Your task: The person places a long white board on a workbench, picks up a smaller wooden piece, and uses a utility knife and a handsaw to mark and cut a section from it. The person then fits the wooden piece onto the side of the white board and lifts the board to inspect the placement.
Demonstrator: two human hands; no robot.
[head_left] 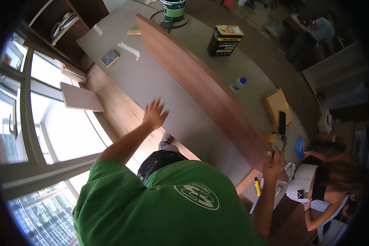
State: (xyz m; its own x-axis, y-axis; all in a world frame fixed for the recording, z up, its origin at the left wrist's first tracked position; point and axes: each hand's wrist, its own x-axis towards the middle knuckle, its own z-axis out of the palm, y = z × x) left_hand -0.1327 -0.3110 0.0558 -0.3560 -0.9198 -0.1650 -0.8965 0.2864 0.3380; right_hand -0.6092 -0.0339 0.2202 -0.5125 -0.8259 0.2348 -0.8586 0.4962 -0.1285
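Note:
A long reddish-brown wooden board (201,88) runs diagonally across the grey worktable (151,82), from the far middle to the near right. My right hand (273,164) is at the board's near right end, its fingers bent around the edge; blur softens the detail. My left hand (156,115) is held out left of the board, over the table's near edge, with fingers spread and nothing in it. Just beyond my right hand is a small blurred yellow item (272,138) whose kind I cannot make out.
Beyond the board stand a black-and-yellow adhesive can (225,41), a green bucket (174,10), a water bottle (238,83) and a cardboard box (278,107) with a phone (281,123). A grey-faced block (110,58) lies left. Another person (315,188) is at the right; windows line the left.

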